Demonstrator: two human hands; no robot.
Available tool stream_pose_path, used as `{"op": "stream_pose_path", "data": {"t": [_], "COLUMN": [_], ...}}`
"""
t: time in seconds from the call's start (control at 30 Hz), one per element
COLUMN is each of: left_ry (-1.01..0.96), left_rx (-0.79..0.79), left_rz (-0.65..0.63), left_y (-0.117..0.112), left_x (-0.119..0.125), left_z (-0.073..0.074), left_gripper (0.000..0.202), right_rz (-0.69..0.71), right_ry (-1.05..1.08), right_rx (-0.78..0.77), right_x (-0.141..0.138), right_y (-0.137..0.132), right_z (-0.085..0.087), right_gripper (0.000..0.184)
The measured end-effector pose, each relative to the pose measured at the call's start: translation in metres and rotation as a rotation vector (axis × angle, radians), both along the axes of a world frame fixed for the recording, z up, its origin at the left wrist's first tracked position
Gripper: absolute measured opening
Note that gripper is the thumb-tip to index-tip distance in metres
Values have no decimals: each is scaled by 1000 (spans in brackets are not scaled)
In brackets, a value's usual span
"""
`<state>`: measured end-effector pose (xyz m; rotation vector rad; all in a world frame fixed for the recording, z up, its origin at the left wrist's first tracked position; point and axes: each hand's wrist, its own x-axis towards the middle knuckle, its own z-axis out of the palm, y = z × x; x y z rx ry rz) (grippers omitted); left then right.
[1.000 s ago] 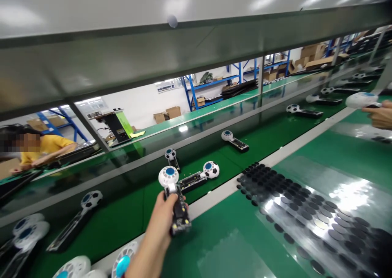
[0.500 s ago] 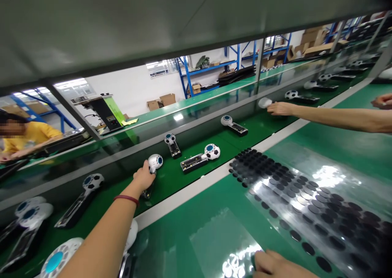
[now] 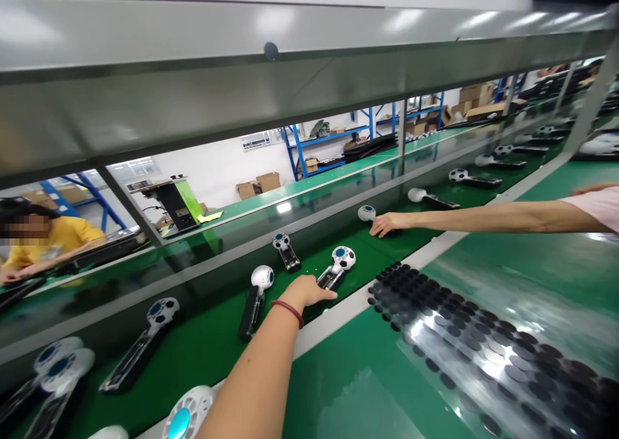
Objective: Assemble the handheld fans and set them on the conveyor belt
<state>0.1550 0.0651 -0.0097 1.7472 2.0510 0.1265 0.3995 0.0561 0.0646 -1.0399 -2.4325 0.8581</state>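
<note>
My left hand (image 3: 305,291), with a dark red band at the wrist, reaches over the green belt. Its thumb and fingers close around the black handle of a device with a soccer-ball-patterned head (image 3: 343,258), still low over the belt. The fingertips are partly hidden. Just left of this hand lies a similar device with a white head (image 3: 262,276), its black handle toward me. Behind the hand rests a smaller-looking ball-headed device (image 3: 281,241). My right hand is out of view.
Farther right, a co-worker's hand (image 3: 389,223) touches another ball-headed device (image 3: 367,213). More devices line the belt (image 3: 203,361) both ways. A clear sheet of black round discs (image 3: 454,329) lies on the green table at right. A metal shelf (image 3: 193,104) hangs overhead.
My left hand has left the white-headed device and moved right to the soccer-ball one, which has turned. My right hand has gone from view. The co-worker's hand has moved left to another device.
</note>
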Motion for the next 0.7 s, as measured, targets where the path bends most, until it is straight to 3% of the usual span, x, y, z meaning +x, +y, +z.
{"op": "stream_pose_path", "data": {"t": [0.03,0.13,0.27,0.37,0.47,0.53,0.63,0.7], "left_ry": [-56,-261,-752,-1158,-1383,-1510,-1681,-1699], "left_rx": [-8,19,1,44,64,72,168,232], "left_rz": [36,184,329,429,572,724,926,934], "left_y": [2,3,-17,-57,-104,-130,-150,-154], "left_x": [3,19,55,81,99,107,112,114], "left_z": [-1,-2,0,-1,-8,-16,-27,-32], "left_gripper": [28,30,27,27,33,42,32,21], "right_rz": [-57,-202,-322,-390,-431,-429,-385,-324], "right_ry": [35,93,139,167,190,200,193,177], "right_rx": [32,83,134,158,154,133,79,31], "right_x": [2,20,66,103,124,124,107,88], "right_y": [21,62,72,63,48,32,-6,-41], "right_z": [9,25,30,32,36,36,26,11], "right_gripper": [36,42,50,39,59,76,69,62]}}
